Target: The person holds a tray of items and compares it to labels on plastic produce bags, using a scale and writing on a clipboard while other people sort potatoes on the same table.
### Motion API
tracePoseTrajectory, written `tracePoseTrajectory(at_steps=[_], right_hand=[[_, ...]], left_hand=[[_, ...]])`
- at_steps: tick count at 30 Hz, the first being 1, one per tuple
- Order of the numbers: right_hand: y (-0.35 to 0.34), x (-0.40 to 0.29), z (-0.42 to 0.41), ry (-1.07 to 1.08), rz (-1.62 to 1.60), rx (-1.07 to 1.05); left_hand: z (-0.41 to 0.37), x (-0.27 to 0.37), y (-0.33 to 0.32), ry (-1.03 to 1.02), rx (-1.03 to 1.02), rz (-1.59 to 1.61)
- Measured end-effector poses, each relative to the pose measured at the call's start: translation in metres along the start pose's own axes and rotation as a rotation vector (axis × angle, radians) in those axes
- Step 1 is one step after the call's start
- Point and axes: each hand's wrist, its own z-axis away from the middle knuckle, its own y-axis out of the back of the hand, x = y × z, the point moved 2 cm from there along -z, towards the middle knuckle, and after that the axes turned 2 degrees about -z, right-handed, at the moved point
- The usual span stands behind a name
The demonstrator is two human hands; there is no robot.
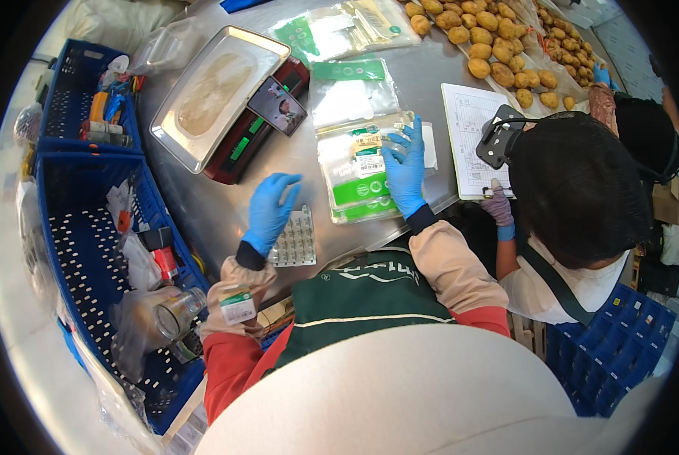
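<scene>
My left hand (270,211), in a blue glove, hovers over the steel table with fingers apart and nothing visible in them. Partly beneath it lies a sheet of small stickers (298,242). My right hand (405,173), also gloved, rests at the right edge of a stack of clear plastic bags with green printed bands (353,192). Its fingers are spread, and small stickers seem to cling to several fingertips. The top bag bears a white and green label (368,162) with writing. A similar label (237,306) is stuck on my left sleeve.
A weighing scale with a steel pan (220,91) stands back left, a phone (277,106) leaning on it. Blue crates (83,239) line the left. More bags (345,28) and potatoes (495,40) lie behind. At right, a person (578,187) holds a clipboard (470,136).
</scene>
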Motion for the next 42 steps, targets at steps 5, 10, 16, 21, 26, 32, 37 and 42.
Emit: tracePoseTrajectory(at_steps=[5, 10, 16, 21, 26, 32, 37, 42], right_hand=[[-0.007, 0.016, -0.006, 0.041, 0.187, -0.01], [-0.006, 0.021, -0.015, 0.377, 0.746, -0.047], [0.016, -0.021, -0.024, 0.135, 0.318, 0.182], [0.013, -0.002, -0.013, -0.05, 0.111, 0.113], [0.002, 0.031, 0.001, 0.152, 0.47, 0.057], [0.016, 0.018, -0.007, 0.287, 0.798, 0.102], [0.026, 0.021, -0.007, 0.086, 0.513, 0.193], [0.008, 0.03, 0.001, -0.002, 0.63, 0.119]], left_hand=[[-0.05, 0.02, -0.069, -0.304, -0.109, -0.055], [-0.07, 0.003, -0.1, -0.365, -0.217, -0.063], [-0.081, -0.041, -0.116, 0.104, -0.032, 0.505], [-0.081, -0.014, -0.07, 0.249, 0.494, 0.502], [-0.062, 0.018, -0.088, -0.398, -0.06, -0.021], [-0.073, -0.011, -0.108, -0.151, -0.162, 0.173], [-0.092, -0.041, -0.084, 0.369, 0.518, 0.807], [-0.067, 0.017, -0.073, -0.21, 0.138, 0.159]])
